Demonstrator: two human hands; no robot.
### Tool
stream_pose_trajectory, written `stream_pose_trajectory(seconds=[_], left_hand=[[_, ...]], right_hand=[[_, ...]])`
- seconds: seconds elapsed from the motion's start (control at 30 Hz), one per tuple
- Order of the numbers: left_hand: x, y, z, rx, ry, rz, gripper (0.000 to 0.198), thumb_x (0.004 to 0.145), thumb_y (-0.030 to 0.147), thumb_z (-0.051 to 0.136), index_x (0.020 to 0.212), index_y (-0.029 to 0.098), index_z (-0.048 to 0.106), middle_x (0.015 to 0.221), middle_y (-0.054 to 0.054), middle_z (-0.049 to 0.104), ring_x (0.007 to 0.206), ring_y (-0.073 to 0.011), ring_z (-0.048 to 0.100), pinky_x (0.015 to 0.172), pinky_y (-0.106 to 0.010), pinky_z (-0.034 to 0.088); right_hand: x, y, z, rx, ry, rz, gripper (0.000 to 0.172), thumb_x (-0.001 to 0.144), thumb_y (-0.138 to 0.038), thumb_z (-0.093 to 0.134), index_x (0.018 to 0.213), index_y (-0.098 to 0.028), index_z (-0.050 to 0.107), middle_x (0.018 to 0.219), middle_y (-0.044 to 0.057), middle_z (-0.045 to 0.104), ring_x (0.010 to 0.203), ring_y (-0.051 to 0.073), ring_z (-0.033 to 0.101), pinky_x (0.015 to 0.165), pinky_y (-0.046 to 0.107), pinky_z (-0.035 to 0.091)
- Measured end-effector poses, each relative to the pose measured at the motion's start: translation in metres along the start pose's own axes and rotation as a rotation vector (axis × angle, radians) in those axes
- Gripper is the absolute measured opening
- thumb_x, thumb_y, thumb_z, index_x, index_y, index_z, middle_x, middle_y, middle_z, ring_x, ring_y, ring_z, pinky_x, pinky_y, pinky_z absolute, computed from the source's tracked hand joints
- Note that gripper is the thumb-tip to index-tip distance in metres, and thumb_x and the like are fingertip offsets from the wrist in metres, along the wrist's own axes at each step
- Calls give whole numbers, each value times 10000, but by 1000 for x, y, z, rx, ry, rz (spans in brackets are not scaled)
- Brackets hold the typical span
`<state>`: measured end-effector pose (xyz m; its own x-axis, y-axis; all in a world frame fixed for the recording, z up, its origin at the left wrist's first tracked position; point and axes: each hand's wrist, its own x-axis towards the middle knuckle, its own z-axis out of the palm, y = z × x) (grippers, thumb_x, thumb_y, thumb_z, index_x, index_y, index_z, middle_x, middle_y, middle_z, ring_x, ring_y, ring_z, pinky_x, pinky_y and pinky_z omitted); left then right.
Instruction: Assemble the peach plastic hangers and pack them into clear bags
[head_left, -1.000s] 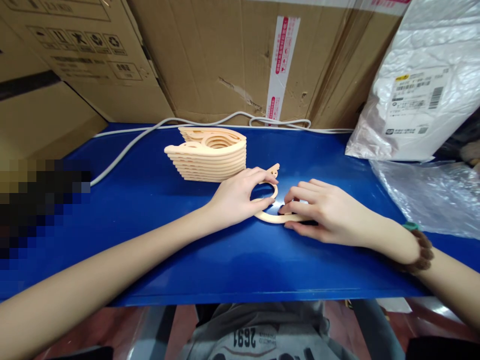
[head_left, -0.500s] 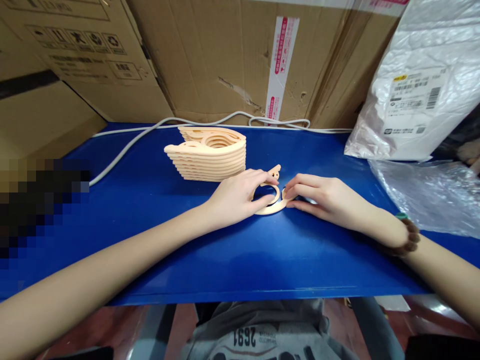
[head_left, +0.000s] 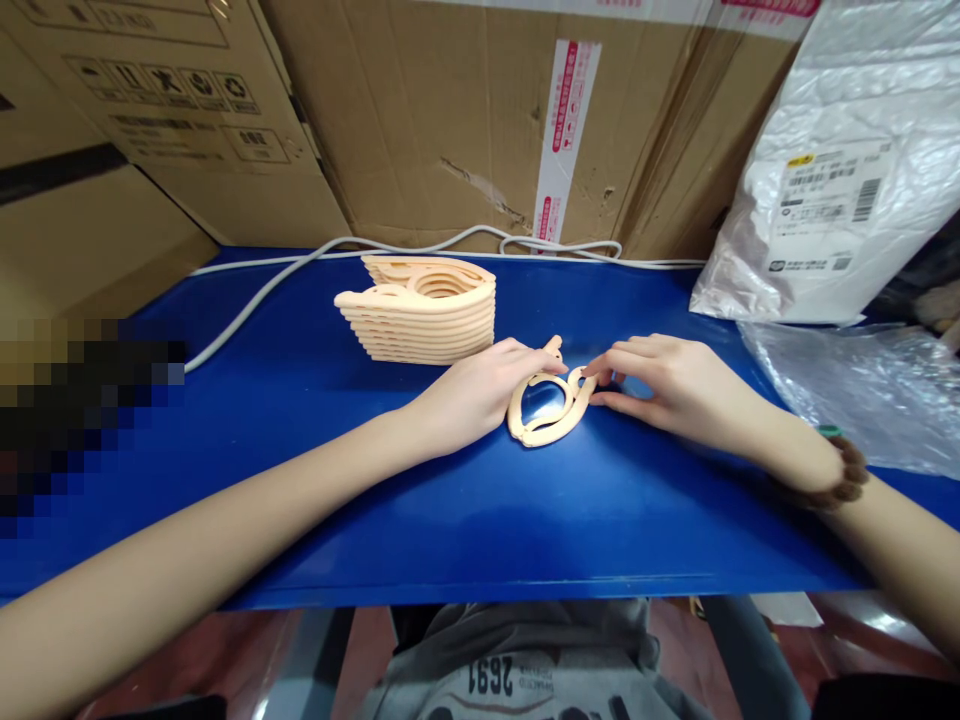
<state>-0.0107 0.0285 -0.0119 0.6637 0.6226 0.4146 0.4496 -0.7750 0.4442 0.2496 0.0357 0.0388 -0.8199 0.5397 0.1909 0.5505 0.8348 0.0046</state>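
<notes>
A peach-coloured curved piece (head_left: 551,432), made of looping parts around an open middle, lies on the blue table in front of me. My left hand (head_left: 495,390) is closed on its left upper side, with fingertips over the top edge. At the piece's right end, my right hand (head_left: 660,390) pinches the tip between thumb and fingers. Behind my left hand, a neat stack of similar peach pieces (head_left: 424,325) stands on the table.
Cardboard boxes (head_left: 435,120) line the back of the blue table (head_left: 420,530). A white cable (head_left: 255,300) runs along them. At the right are a white labelled parcel bag (head_left: 810,230) and clear plastic wrap (head_left: 862,390).
The piece now shows more of its loop and left edge, and its right end sits farther right and higher. My right hand has shifted right, and my left thumb is no longer inside the loop.
</notes>
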Motion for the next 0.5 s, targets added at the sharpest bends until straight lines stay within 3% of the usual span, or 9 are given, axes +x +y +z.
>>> stream_pose_trajectory(seconds=[0.1,0.27,0.37,0.5], left_hand=[[1,4,-2,40,1,25,384,948,49,416,1273,204,550,1242,-71,626,1138,-199,550,965,-354,490],[3,8,-2,64,28,60,386,907,79,504,1281,174,524,1369,-101,554,1325,-236,423,1139,-449,359],[2,9,0,29,31,46,447,880,165,592,1315,166,490,1403,-119,529,1359,-256,402,1159,-462,339],[0,12,2,-22,16,-1,551,856,287,653,1352,156,453,1443,-156,492,1383,-285,396,1157,-478,341]], right_hand=[[-1,4,0,-37,-9,2,245,979,-320,493,1085,-166,653,925,79,696,825,227,644,726,333,468],[-2,7,-2,-13,-63,32,288,999,-302,419,1101,-164,650,977,105,693,869,234,645,779,354,482],[-1,4,-3,93,-93,38,320,985,-403,460,1119,-176,643,1075,112,682,956,243,639,837,370,487],[1,0,0,235,-106,11,490,871,-573,606,1184,-196,610,1256,117,627,1112,267,593,934,398,469]])
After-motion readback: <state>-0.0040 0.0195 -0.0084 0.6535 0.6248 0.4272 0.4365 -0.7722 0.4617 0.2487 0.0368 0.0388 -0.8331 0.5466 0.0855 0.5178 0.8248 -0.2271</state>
